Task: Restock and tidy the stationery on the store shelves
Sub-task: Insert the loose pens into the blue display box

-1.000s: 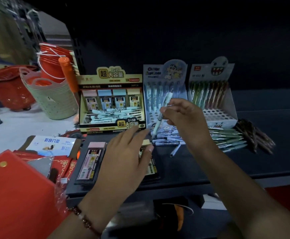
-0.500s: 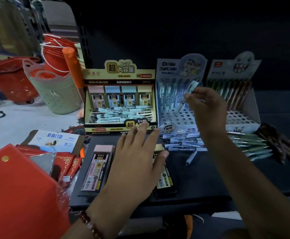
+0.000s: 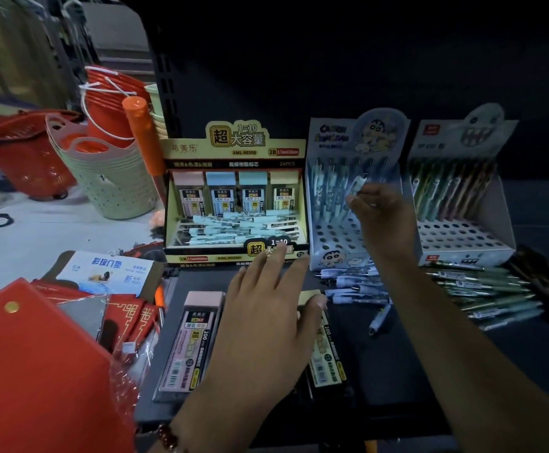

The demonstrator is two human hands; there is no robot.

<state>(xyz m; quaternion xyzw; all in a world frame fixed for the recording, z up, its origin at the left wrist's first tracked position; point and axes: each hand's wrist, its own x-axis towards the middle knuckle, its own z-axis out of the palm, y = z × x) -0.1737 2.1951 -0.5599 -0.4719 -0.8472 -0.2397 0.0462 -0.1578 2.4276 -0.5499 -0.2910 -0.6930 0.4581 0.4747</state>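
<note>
The right hand [image 3: 381, 220] is raised over the blue cartoon pen box [image 3: 338, 237], pinching a pale blue pen [image 3: 358, 184] between thumb and fingertips; the pen tilts up and to the right, its lower end hidden by the fingers, above the holes of the box's rack; more pens of the same kind stand in the back rows of that box. The left hand [image 3: 266, 315] lies flat with fingers spread and relaxed, grasping nothing, over a lead refill case with a yellow cap [image 3: 327, 351] on the dark shelf [image 3: 430, 354]; whether the palm presses on it I cannot tell; a second case with a pink cap [image 3: 191, 341] lies just to its left, apart from the hand. Behind the left hand stands the yellow display box [image 3: 233, 204], four refill cases upright at its back and loose pale pens piled in its tray. Loose blue pens [image 3: 354, 286] lie on the shelf in front of the cartoon box; to the right stands a white pen box with a toothy face [image 3: 462, 237], with green pens [image 3: 488, 292] scattered before it. At far left sit red packets [image 3: 37, 354] and stacked baskets [image 3: 109, 178].
</note>
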